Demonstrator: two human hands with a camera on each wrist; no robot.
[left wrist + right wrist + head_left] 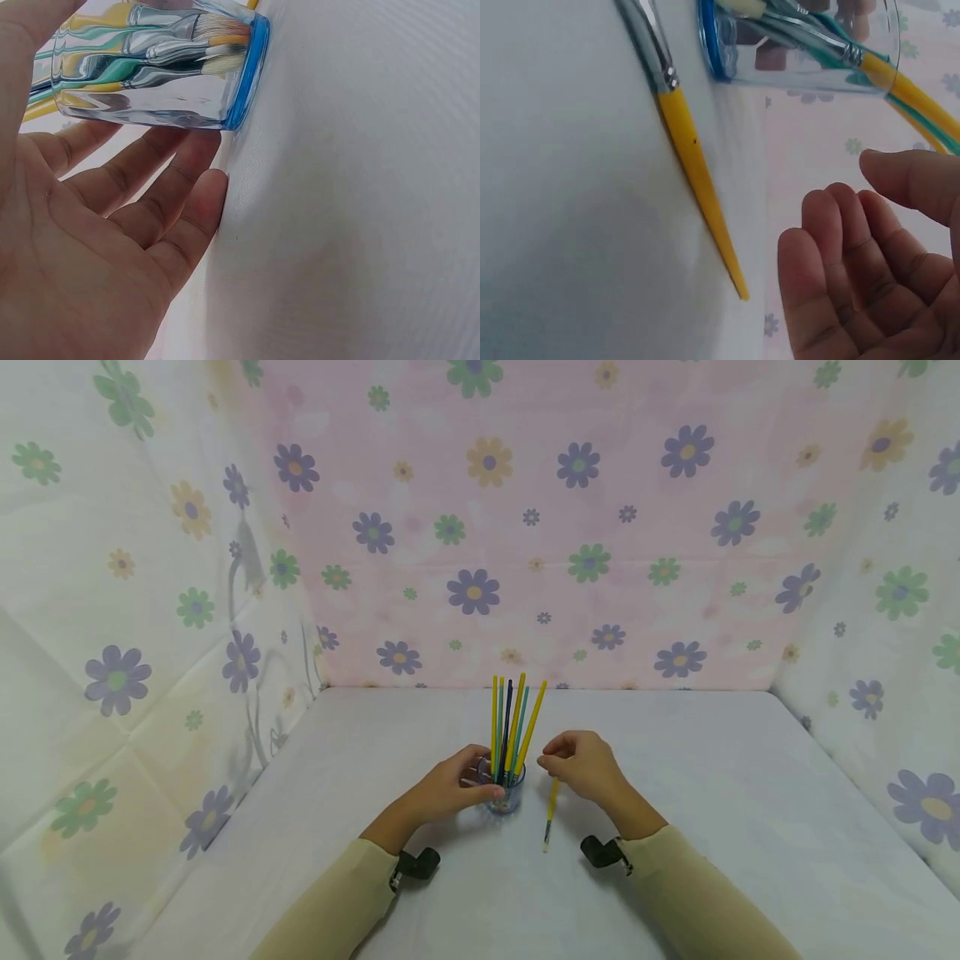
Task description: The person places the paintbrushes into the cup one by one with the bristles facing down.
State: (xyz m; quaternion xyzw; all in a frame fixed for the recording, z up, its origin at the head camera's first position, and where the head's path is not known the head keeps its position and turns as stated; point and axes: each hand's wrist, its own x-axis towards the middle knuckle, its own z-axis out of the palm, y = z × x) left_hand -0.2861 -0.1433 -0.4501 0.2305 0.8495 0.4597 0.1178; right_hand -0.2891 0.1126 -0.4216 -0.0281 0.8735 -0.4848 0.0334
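Observation:
A clear glass cup (pixel 507 803) with a blue base holds several paintbrushes (pixel 514 735), bristles down, with yellow, teal and dark blue handles. My left hand (pixel 452 787) holds the cup from the left, thumb in front and fingers behind. In the left wrist view, its fingertips touch the cup's wall. One yellow-handled paintbrush (pixel 552 810) lies on the table right of the cup, bristles toward me. Above its handle end hovers my right hand (pixel 587 767), fingers loosely bent and holding nothing. The right wrist view shows a gap between that hand and the loose paintbrush (pixel 694 161).
A white cloth covers the table (pixel 390 727). Flower-patterned fabric (pixel 532 527) hangs behind it and on both sides. Each sleeved wrist carries a small black camera (pixel 420 863).

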